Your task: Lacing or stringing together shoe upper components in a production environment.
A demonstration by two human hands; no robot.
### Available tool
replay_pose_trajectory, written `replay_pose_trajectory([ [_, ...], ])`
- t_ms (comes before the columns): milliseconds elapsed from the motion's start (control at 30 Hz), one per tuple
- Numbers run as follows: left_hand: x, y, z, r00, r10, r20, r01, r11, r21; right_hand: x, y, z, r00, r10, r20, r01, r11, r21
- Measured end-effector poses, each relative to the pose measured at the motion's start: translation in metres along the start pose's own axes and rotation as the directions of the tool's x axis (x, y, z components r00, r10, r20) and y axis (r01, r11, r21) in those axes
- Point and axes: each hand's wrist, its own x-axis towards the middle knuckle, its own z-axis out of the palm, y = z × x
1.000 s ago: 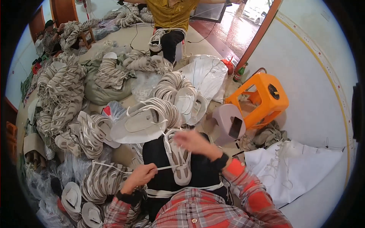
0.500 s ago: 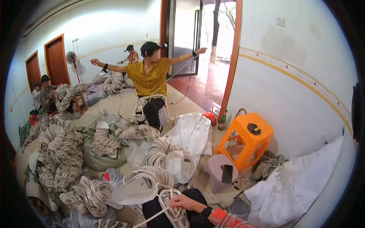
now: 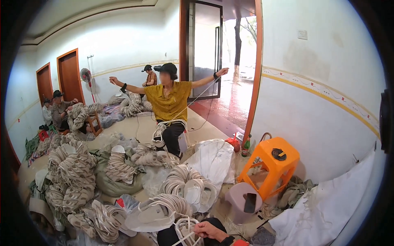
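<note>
A beige shoe upper with pale laces lies on my lap between my dark-trousered knees, partly cut off by the lower edge. My right hand is at its right side, fingers pinched on a flat pale shoelace that runs down to the left out of view. My left hand is not in the picture. Just beyond my knees lies a bundle of beige shoe uppers, the nearest one lying flat. Behind it is another curved bundle of uppers.
A co-worker in a mustard shirt sits ahead, arms spread, a lace stretched from one hand. Piles of uppers fill the left. To the right stand an orange stool, a lilac stool with a phone, and white sheeting.
The view has tilted up, so my lap and right hand appear lower. My right hand still pinches the lace. The co-worker's head has turned and their arms remain spread.
</note>
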Motion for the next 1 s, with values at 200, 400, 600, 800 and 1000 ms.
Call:
replay_pose_trajectory([
  [200,-0.001,0.056,-0.063,0.86,-0.375,0.345,0.34,0.927,0.16,-0.014,0.004,-0.001,0.995,0.003,-0.102,0.003,0.998,0.057],
  [400,0.09,-0.036,0.021,0.944,-0.325,0.052,0.322,0.879,-0.352,-0.032,0.012,0.013,0.984,0.162,0.074,-0.119,0.908,-0.401],
  [600,0.088,-0.059,0.042,0.856,-0.487,-0.173,-0.308,-0.212,-0.927,-0.039,0.067,0.134,0.619,0.196,0.761,0.574,0.548,-0.608],
  [800,0.188,0.3,-0.134,0.952,-0.203,-0.228,-0.29,-0.37,-0.882,-0.007,0.092,0.098,0.914,-0.046,0.403,0.372,0.496,-0.785],
  [1000,0.145,0.443,-0.145,0.965,0.236,-0.112,-0.161,0.199,-0.967,-0.014,0.055,0.058,0.96,-0.019,-0.279,-0.264,0.269,-0.926],
])
